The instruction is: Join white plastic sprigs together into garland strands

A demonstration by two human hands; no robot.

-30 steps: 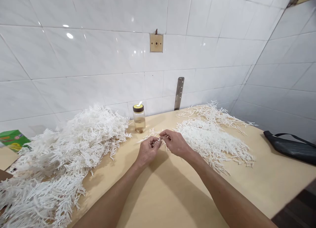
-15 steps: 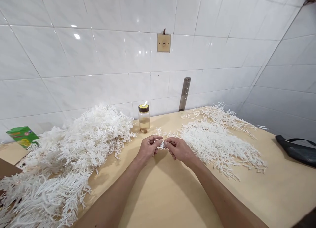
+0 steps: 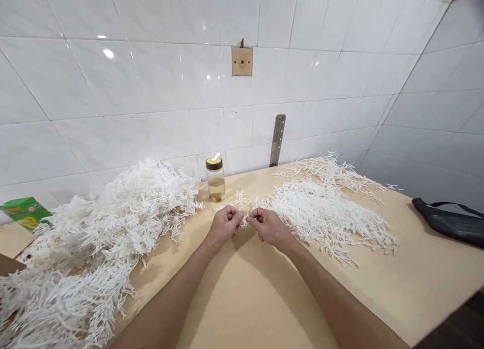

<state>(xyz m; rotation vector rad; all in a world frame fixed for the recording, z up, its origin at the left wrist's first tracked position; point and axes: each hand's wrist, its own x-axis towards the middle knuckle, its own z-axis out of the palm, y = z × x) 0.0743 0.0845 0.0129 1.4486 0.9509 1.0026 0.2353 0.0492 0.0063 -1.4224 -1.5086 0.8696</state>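
Near the middle of the tan table (image 3: 242, 298), my left hand (image 3: 226, 224) and my right hand (image 3: 267, 227) face each other with fingers pinched. Between them is a small white branched piece (image 3: 245, 220), gripped by the fingertips of both; its ends are partly hidden. Just beyond my hands lie a few loose white branched pieces (image 3: 239, 197). A tall, tangled heap of white strands (image 3: 124, 223) covers the left side. On the right, close to my right hand, a flatter pile of white branched pieces (image 3: 328, 215) is spread out.
A clear jar (image 3: 216, 182) with a dark-rimmed yellow lid stands behind my hands. A metal strip (image 3: 278, 139) leans on the tiled wall. At the far left is a green box (image 3: 26, 213), and a black bag (image 3: 449, 220) lies at the right edge.
The view has shifted slightly to the right. My hands remain pinched close together, with the fingers slightly changed around the white piece.
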